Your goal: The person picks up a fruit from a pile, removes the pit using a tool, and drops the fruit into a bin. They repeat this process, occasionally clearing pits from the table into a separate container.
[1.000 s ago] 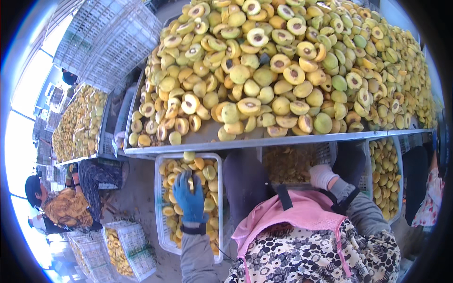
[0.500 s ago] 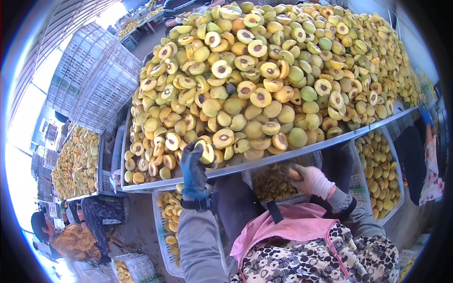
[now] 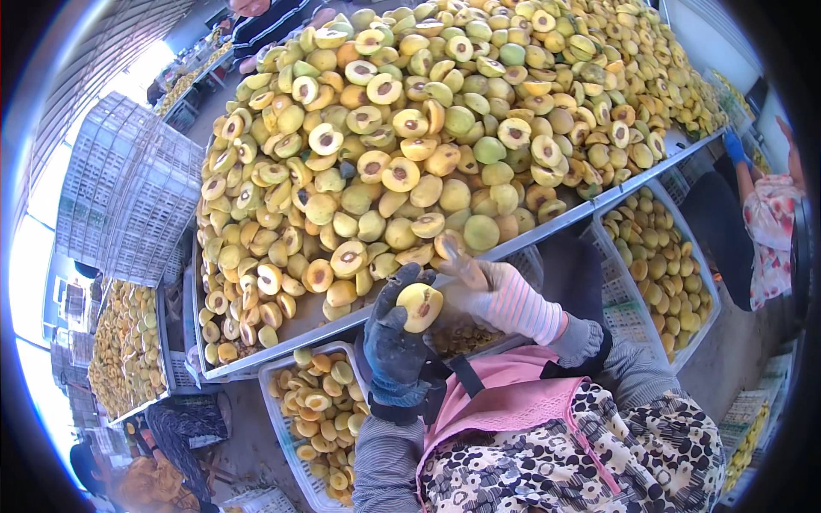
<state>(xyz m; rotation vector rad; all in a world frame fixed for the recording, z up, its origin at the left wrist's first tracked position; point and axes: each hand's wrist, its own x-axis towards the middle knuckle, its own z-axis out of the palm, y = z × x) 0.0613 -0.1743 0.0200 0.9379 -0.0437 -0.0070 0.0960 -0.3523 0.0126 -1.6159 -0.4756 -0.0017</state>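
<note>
Bench (image 3: pixel 547 229): metal-rimmed, set slantwise, piled high with fruit (image 3: pixel 385 154), mostly cut halves, yellow to green, some brown at the core. Concrete floor below. Left crate (image 3: pixel 286 436) and right crate (image 3: pixel 643 321), both pale plastic, both holding fruit, stand on either side of the wearer's legs. Brown scraps (image 3: pixel 462 339) lie under the hands, beyond the bench rim. Stacked crates (image 3: pixel 128 188) rise at the far left; a second heap (image 3: pixel 128 346) sits below them. Co-workers nearby: one in a striped top (image 3: pixel 265 26) across the bench, one in an orange top (image 3: pixel 145 480) at lower left, one in a patterned top (image 3: pixel 770 222) at right.

Left hand (image 3: pixel 398 342), blue glove with dark fingertips: grasping a half (image 3: pixel 421 308) between thumb and fingers, cut face up, just on the wearer's side of the rim. Right hand (image 3: pixel 511 299), striped glove: beside the half, fingers bent toward it. Blurred brownish shape at its tips; cannot tell whether it grips anything.
</note>
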